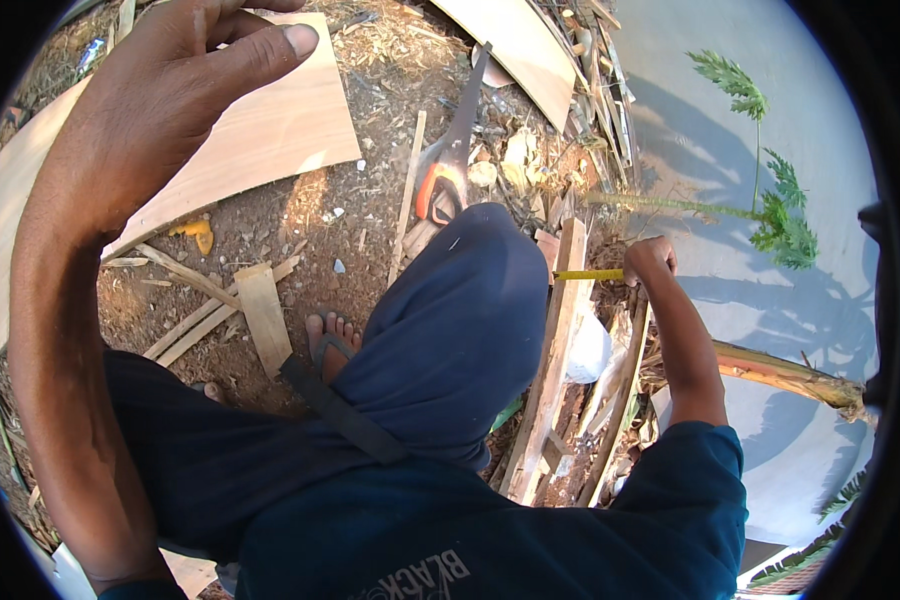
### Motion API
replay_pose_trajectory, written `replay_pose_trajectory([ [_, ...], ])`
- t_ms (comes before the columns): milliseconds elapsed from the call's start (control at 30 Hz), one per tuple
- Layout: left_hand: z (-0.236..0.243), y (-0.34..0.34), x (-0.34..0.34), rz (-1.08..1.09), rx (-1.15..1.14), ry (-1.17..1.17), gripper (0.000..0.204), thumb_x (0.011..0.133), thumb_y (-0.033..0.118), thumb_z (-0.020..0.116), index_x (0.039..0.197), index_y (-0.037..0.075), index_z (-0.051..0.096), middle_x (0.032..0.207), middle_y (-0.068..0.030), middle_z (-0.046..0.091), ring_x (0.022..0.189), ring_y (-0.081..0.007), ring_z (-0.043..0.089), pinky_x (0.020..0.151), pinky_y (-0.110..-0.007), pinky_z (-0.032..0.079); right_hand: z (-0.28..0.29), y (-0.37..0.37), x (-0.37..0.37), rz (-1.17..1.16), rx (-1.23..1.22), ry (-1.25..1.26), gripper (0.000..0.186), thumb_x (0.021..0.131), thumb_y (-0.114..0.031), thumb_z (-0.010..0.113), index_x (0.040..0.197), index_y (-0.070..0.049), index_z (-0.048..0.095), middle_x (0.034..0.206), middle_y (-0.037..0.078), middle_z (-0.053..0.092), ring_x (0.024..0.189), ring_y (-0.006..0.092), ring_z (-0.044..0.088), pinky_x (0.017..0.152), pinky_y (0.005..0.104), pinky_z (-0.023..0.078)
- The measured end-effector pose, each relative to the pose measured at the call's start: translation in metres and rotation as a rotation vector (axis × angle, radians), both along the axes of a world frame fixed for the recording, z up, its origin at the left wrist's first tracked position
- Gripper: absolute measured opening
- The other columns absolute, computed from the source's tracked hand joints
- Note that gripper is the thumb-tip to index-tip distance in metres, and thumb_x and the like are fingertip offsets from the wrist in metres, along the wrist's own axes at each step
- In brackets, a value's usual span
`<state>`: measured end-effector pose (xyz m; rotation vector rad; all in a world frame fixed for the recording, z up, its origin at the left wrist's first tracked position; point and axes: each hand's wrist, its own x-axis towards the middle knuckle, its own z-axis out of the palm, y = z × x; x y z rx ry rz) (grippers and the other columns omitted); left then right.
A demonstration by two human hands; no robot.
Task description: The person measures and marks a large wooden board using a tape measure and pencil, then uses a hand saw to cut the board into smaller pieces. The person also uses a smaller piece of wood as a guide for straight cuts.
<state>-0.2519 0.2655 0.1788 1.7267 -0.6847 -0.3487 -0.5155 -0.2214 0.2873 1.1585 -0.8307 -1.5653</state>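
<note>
A yellow measuring tape (587,274) is being stretched flat across a long, pale wooden plank (553,360) beside the raised knee. It is being gripped, seemingly pinched, by the right hand (650,260). The left hand (180,90) is being held open and empty, raised above a plywood sheet (270,140).

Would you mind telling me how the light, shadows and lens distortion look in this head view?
Head view: low warm sunlight; leafy plant shadows fall across the pale wall; fisheye bends the plywood sheet near the rim; the raised left hand looms large; the right hand at the yellow tape measure stays sharp.
</note>
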Motion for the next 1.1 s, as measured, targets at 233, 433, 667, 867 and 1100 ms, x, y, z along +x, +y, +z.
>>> replay_pose_trajectory([
  [233, -0.003, 0.006, 0.0, 0.001, 0.028, -0.059, 0.064, 0.089, 0.056, 0.062, 0.129, 0.006, 0.058, 0.116, -0.0152, 0.062, 0.116, -0.0279, 0.057, 0.106, -0.041, 0.041, 0.006, -0.017, -0.017, -0.044, -0.069, -0.029, 0.032, 0.076, -0.037, 0.075, 0.101, -0.017, 0.074, 0.093, 0.0, 0.072, 0.074, 0.0208, 0.07, 0.059, 0.0413, 0.061],
  [433, 0.0, 0.002, 0.002, -0.087, -0.021, 0.02, 0.058, 0.091, 0.053, 0.062, 0.125, 0.005, 0.06, 0.11, -0.0146, 0.062, 0.111, -0.0262, 0.058, 0.1, -0.04, 0.044, 0.007, -0.025, -0.024, 0.003, -0.081, -0.044, 0.04, 0.074, -0.037, 0.08, 0.108, -0.017, 0.073, 0.103, 0.001, 0.071, 0.085, 0.0227, 0.07, 0.065, 0.0442, 0.06],
  [667, 0.001, -0.002, 0.0, -0.101, -0.022, -0.083, 0.055, 0.093, 0.047, 0.062, 0.122, 0.0, 0.059, 0.105, -0.0124, 0.061, 0.102, -0.0204, 0.057, 0.09, -0.034, 0.046, 0.003, -0.035, -0.028, 0.161, -0.154, -0.134, 0.061, 0.066, -0.035, 0.088, 0.121, -0.018, 0.068, 0.129, 0.005, 0.062, 0.115, 0.0281, 0.06, 0.078, 0.0481, 0.058],
  [867, -0.005, -0.006, -0.001, -0.073, -0.041, -0.131, 0.05, 0.094, 0.042, 0.063, 0.12, -0.001, 0.06, 0.103, -0.0115, 0.061, 0.1, -0.0196, 0.057, 0.087, -0.033, 0.046, 0.007, -0.03, -0.031, 0.088, -0.164, -0.171, 0.072, 0.062, -0.037, 0.092, 0.126, -0.017, 0.065, 0.139, 0.008, 0.053, 0.126, 0.032, 0.05, 0.079, 0.0514, 0.056],
  [1100, 0.001, -0.008, -0.005, -0.025, 0.023, -0.195, 0.045, 0.094, 0.038, 0.064, 0.117, 0.0, 0.061, 0.103, -0.0144, 0.063, 0.096, -0.0226, 0.061, 0.083, -0.036, 0.049, 0.016, -0.023, -0.048, 0.119, -0.104, -0.183, 0.076, 0.062, -0.038, 0.091, 0.13, -0.017, 0.062, 0.138, 0.009, 0.052, 0.126, 0.0331, 0.047, 0.076, 0.0533, 0.054],
])
